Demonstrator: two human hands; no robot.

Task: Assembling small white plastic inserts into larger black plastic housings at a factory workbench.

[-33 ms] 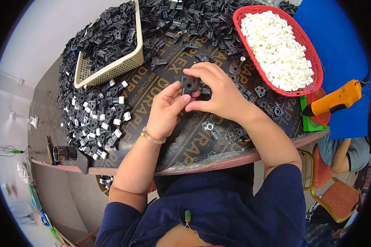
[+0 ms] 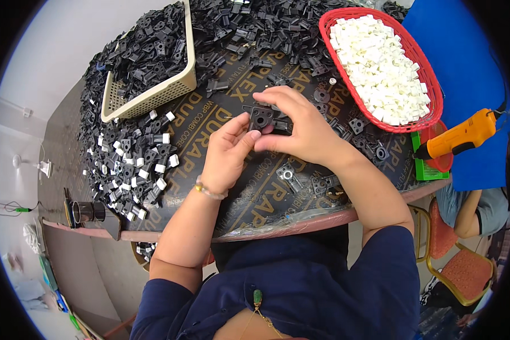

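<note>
A black plastic part (image 2: pixel 260 117) with a round hole is pinched between the fingers and thumb of my left hand (image 2: pixel 224 152), above the table. From the other side my right hand (image 2: pixel 303 126) curves round the same part, its fingers at the far edge and its thumb nearer me. Other dark pieces show in the gap between my right fingers and thumb; whether that hand holds them I cannot tell. Loose black parts with a metal ring (image 2: pixel 289 177) lie on the table just below my right hand.
At the back left a cream basket (image 2: pixel 153 97) overflows with black parts. Black parts with white caps (image 2: pixel 136 170) are heaped left. A red basket (image 2: pixel 354 93) of white caps stands right, near an orange power screwdriver (image 2: pixel 462 135) and green box (image 2: pixel 422 161). Another person's arm (image 2: pixel 469 215) shows far right.
The black part has been turned in my fingers, so a larger round hole now faces up. My right index finger has lifted slightly. Both hands stay in nearly the same place.
</note>
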